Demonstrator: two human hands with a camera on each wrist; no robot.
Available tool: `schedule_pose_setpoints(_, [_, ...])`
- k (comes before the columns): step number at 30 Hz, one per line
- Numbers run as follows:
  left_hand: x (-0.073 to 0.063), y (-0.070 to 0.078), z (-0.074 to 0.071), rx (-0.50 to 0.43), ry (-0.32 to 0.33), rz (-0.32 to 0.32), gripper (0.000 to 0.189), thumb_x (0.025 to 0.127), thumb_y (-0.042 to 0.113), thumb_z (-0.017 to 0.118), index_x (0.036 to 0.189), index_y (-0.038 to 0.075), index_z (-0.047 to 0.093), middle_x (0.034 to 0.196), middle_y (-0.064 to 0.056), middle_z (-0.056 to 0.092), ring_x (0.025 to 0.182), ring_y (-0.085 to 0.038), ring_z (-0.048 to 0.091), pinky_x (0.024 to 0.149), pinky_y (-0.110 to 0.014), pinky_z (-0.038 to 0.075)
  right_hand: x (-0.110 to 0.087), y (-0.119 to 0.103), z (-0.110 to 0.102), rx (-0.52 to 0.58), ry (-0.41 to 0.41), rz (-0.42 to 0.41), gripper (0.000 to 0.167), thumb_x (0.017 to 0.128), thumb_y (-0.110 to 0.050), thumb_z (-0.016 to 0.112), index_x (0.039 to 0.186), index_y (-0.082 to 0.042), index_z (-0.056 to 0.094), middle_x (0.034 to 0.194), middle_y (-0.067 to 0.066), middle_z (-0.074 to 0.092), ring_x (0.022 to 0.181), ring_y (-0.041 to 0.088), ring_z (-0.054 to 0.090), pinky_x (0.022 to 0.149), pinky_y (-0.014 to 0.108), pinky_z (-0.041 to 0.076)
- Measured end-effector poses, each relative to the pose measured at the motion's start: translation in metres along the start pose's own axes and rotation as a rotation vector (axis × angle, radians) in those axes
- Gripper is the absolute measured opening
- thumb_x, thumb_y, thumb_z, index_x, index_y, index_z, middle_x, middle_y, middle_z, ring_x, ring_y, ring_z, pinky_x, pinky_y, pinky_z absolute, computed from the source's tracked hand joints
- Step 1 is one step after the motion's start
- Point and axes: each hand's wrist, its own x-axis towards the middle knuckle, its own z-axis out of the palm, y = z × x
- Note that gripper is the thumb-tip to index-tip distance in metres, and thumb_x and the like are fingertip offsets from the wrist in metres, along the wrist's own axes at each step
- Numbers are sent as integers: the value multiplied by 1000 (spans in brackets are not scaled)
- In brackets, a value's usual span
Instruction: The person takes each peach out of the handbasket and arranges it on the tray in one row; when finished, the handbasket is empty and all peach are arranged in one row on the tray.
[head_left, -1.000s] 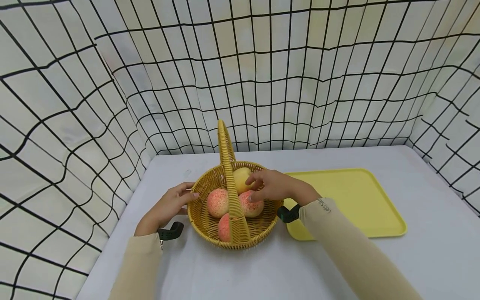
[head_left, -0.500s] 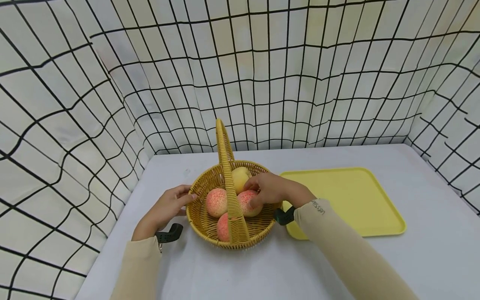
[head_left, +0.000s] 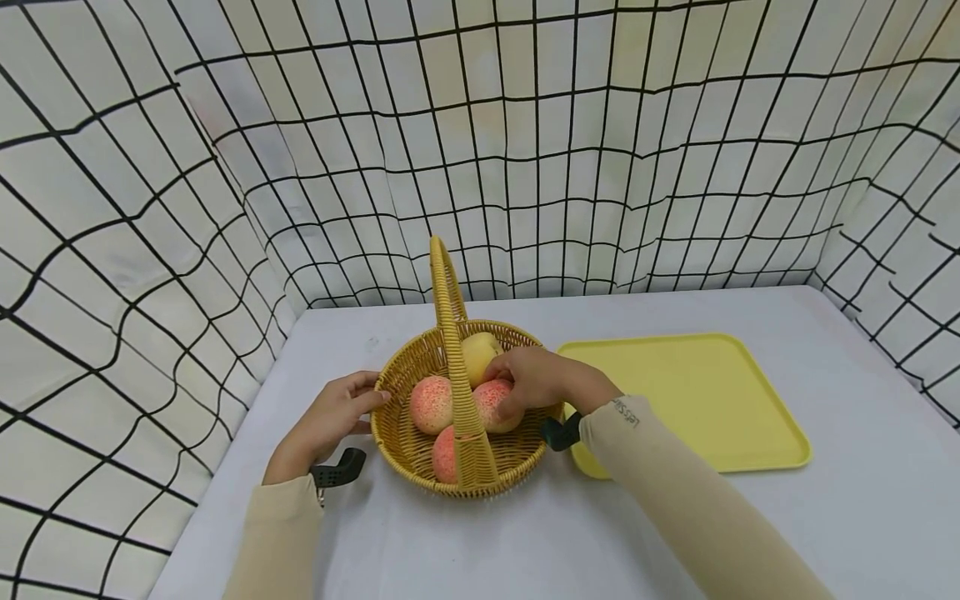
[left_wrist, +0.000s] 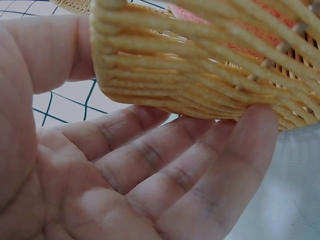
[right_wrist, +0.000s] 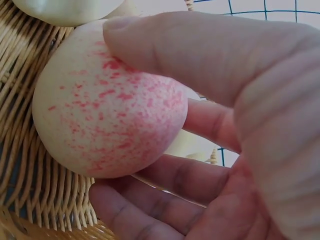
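A golden wicker basket [head_left: 393,433] with a tall arched handle [head_left: 452,333] stands on the white-covered table. My left hand [head_left: 333,417] holds its left side, thumb at the rim and fingers beneath the woven wall [left_wrist: 150,65]. Inside the basket, my right hand [head_left: 543,379] grips a red-speckled peach [right_wrist: 110,110]. In the right wrist view the thumb lies over that peach and the fingers bend beneath it. Two more pink peaches, one to the left [head_left: 431,404] and one in front [head_left: 444,457], share the basket with a yellow fruit [head_left: 480,354]. The handle partly covers the front peach.
A flat yellow tray [head_left: 697,400] lies right of the basket, partly under the right forearm in the head view. White walls with a black grid [head_left: 562,167] enclose the back and sides of the table [head_left: 450,550].
My right hand has moved slightly left and its fingers have closed round the peach. The left hand stays at the basket rim. The head view has shifted a little.
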Motion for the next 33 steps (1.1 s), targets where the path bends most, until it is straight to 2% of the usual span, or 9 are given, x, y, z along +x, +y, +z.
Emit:
schedule_pose_setpoints(10, [0, -1, -1, -10, 2, 2, 52, 105, 16, 57, 149, -10, 45, 137, -30, 59, 110, -27, 69, 82, -38, 63, 3, 0, 4, 29, 5, -9, 51, 80, -19, 91, 127, -18, 72, 110, -8, 69, 103, 13, 58, 91, 30, 51])
schedule_pose_setpoints(23, [0, -1, -1, -7, -4, 7, 53, 105, 17, 57, 149, -9, 45, 138, -31, 59, 113, -29, 68, 84, -39, 63, 6, 4, 7, 96, 10, -31, 51, 78, -17, 92, 124, -17, 71, 111, -6, 69, 102, 13, 59, 89, 29, 52])
schedule_pose_setpoints(33, [0, -2, -1, -5, -5, 4, 53, 105, 17, 58, 150, -9, 44, 139, -30, 59, 114, -29, 68, 84, -39, 63, 8, 6, 10, 59, 33, -8, 49, 77, -20, 93, 122, -20, 72, 108, -8, 69, 103, 14, 58, 90, 31, 51])
